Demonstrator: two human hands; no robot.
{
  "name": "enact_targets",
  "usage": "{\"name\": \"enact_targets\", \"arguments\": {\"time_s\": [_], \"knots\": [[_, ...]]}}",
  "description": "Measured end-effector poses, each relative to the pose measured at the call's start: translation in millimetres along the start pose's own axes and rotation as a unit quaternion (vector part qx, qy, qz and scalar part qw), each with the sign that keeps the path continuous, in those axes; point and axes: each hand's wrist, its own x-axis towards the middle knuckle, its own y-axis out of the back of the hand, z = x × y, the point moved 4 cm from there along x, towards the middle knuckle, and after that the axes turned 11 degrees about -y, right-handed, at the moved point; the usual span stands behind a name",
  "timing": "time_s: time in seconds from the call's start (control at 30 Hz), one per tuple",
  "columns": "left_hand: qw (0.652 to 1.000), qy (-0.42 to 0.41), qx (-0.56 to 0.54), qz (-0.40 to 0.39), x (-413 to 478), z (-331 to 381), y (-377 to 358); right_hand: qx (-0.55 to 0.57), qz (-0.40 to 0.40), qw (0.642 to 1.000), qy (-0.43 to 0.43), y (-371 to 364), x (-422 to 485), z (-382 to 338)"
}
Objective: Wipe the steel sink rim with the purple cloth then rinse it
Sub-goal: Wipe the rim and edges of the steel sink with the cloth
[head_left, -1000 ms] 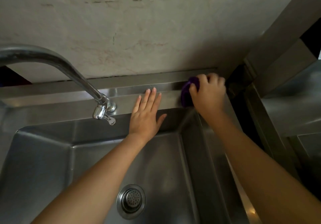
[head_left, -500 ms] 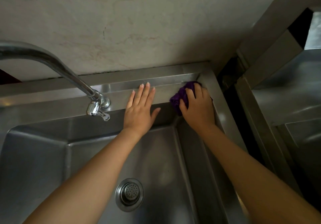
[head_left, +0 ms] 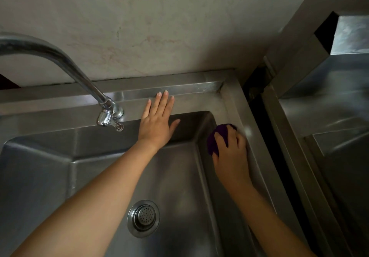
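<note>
The steel sink rim [head_left: 201,102] runs along the back wall and turns down the right side. My right hand [head_left: 231,155] grips the bunched purple cloth [head_left: 214,137] and presses it on the right-hand rim, just below the back corner. Most of the cloth is hidden under my fingers. My left hand [head_left: 157,121] lies flat on the back rim, fingers straight and spread, to the right of the tap base. No water runs from the tap.
A curved chrome tap [head_left: 65,65] arches from the back rim to the left. The drain strainer [head_left: 144,218] sits in the basin floor. A dark gap [head_left: 265,133] separates the sink from a second steel unit [head_left: 329,105] on the right. A stained wall rises behind.
My right hand has dragged the purple cloth from the back rim round the corner and down onto the right rim. My left hand stays flat on the back rim.
</note>
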Motion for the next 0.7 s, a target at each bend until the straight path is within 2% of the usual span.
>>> {"name": "enact_targets", "arguments": {"time_s": [0.3, 0.43, 0.57, 0.7], "knots": [[1.000, 0.001, -0.008, 0.000, -0.3, 0.2, 2.5, 0.069, 0.004, 0.997, 0.039, -5.2, 82.1, -27.2], [1.000, -0.003, -0.003, -0.003, -1.6, 1.5, 4.7, 0.088, -0.015, 0.994, 0.063, 0.6, 72.0, -18.6], [1.000, -0.001, -0.007, -0.011, -1.1, 0.1, 5.5, 0.112, 0.021, 0.990, 0.080, 7.1, 32.1, -4.3], [1.000, 0.002, -0.008, -0.010, -1.3, 0.2, 6.3, 0.163, 0.013, 0.985, 0.057, 4.6, 47.2, -10.4]]}}
